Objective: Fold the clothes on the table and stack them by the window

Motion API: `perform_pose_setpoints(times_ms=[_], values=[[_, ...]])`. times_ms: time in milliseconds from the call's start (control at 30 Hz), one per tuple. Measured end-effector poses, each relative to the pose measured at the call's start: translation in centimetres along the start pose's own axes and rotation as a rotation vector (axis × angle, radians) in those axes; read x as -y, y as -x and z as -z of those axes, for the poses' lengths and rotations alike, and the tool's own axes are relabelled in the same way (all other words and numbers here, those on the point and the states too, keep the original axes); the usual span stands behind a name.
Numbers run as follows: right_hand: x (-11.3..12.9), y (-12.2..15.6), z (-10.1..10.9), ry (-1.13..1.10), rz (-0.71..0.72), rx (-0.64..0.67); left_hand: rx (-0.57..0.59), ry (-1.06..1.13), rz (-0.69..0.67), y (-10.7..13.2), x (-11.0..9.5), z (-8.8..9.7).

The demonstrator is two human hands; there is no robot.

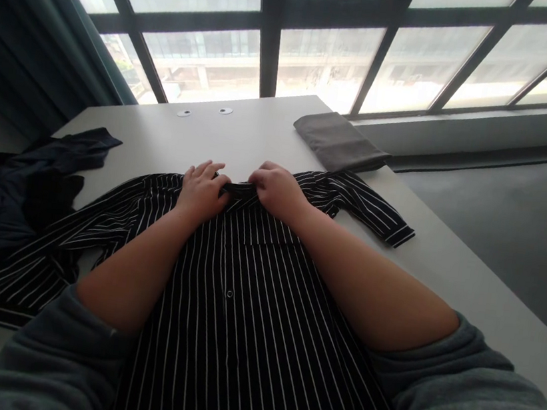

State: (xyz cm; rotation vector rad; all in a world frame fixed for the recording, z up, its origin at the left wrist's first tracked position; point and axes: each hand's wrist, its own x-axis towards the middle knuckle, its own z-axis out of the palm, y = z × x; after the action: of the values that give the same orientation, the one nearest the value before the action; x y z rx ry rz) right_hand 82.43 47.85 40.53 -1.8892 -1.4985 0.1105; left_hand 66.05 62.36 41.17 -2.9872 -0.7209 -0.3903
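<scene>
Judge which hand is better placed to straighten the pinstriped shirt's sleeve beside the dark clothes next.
Likely the left hand: it holds the collar nearer that sleeve, while the right hand pinches it farther across.

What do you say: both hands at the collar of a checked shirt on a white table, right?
No: the head view shows thin white stripes on the shirt, not checks. The left hand and right hand are at its collar. It lies on the white table.
</scene>
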Motion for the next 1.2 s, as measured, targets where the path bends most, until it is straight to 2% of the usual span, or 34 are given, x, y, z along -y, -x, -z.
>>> perform_pose_setpoints(times_ms=[100, 200, 300, 433, 500, 700, 933, 1100, 1200], values=[[-0.5, -0.2, -0.5, 0.010, -0.067, -0.110, 0.010, -0.048, 0.120, -0.2, 0.4, 0.7], [-1.1, -0.3, -0.8, 0.053, -0.135, -0.147, -0.012, -0.102, 0.188, -0.4, 0.0, 1.8], [-1.5, -0.1, -0.9, 0.081, -0.222, -0.092, -0.035, -0.119, 0.254, -0.6, -0.6, 2.6], [-2.2, 0.0, -1.0, 0.012, -0.327, 0.028, -0.044, -0.094, 0.339, -0.6, -0.6, 2.9], [-2.6, 0.0, -1.0, -0.034, -0.349, 0.025, -0.054, -0.065, 0.339, -0.6, -0.1, 3.0], [-2.6, 0.0, -0.4, -0.196, -0.339, -0.176, -0.092, -0.004, 0.314, -0.6, 1.1, 3.0], [-1.9, 0.4, 0.1, -0.167, -0.202, -0.224, -0.095, 0.006, 0.370, -0.6, 1.5, 3.1], [-2.6, 0.4, 0.4, -0.122, -0.215, -0.257, -0.057, -0.008, 0.412, -0.8, 2.8, 3.1], [-3.2, 0.2, 0.3, -0.118, -0.247, -0.287, -0.026, 0.081, 0.405, -1.0, 3.8, 3.1]])
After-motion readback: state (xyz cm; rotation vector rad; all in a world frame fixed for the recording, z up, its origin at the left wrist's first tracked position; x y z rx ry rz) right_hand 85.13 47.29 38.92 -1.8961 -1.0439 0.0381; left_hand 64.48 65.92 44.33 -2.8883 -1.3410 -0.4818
